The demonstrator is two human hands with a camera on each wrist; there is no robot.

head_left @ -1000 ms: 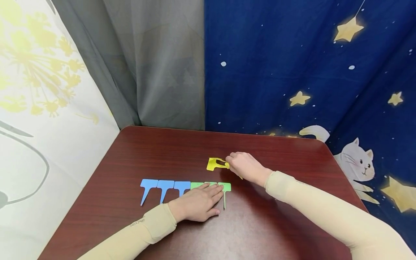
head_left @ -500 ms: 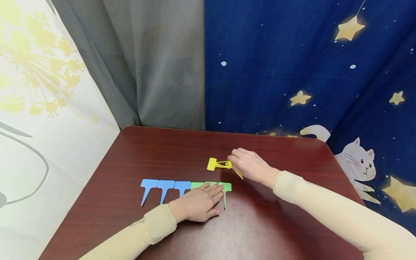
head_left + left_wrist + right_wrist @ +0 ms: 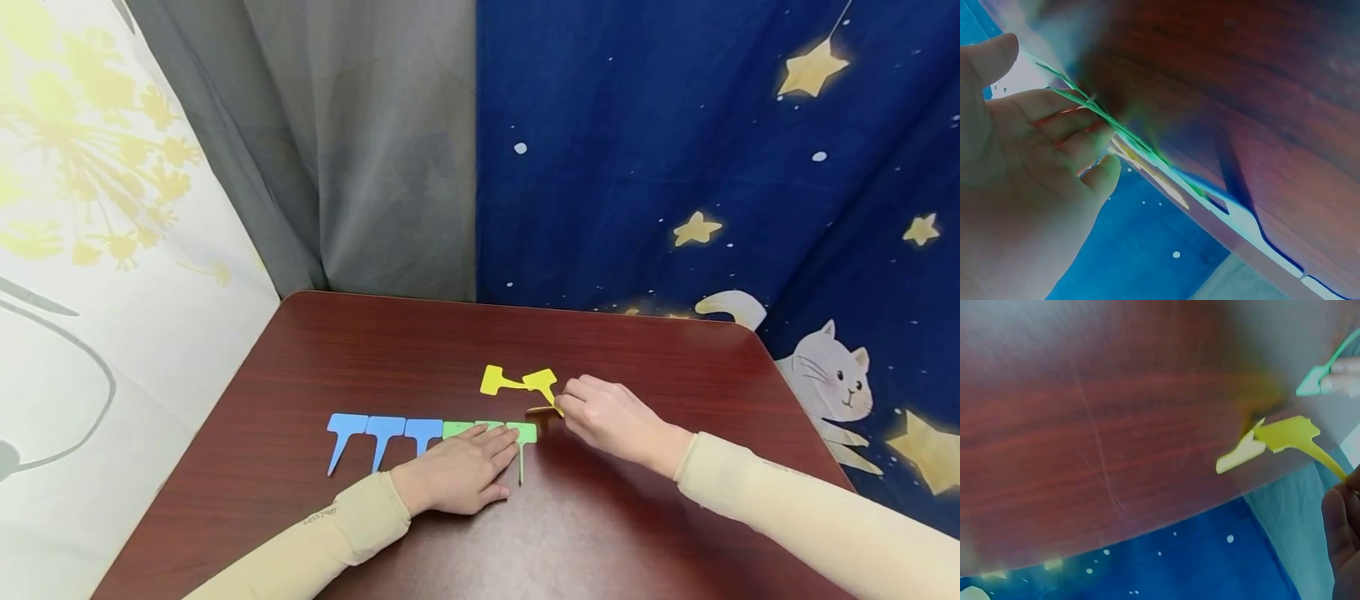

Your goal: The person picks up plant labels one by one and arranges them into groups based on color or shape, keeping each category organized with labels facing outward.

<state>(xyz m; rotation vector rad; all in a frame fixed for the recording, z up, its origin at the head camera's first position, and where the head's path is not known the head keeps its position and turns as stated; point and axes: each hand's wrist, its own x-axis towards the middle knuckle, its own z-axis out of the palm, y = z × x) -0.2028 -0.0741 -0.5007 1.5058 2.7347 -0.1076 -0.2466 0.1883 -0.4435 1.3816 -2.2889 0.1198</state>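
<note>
A row of T-shaped plant labels lies on the table, blue labels (image 3: 386, 427) on the left and green labels (image 3: 522, 432) on the right. My left hand (image 3: 457, 471) rests flat across the green ones with straight fingers, covering parts of them and of one blue stem. Behind the row are two yellow plant labels (image 3: 491, 380), loosely end to end. My right hand (image 3: 615, 417), fingers curled, pinches the stem of another yellow plant label (image 3: 1291, 432); its head looks thin, edge-on, in the head view. Green stems (image 3: 1097, 112) pass beside the left fingers in the left wrist view.
The dark red wooden table (image 3: 375, 333) has rounded far corners. A grey curtain (image 3: 390, 150) and a blue star-patterned curtain (image 3: 600, 167) hang behind it. At the left is a white sheet with a yellow flower print (image 3: 97, 150).
My right hand has drawn right and toward me from the yellow labels, carrying one by its stem. The two others now show more fully. My left hand has stayed put.
</note>
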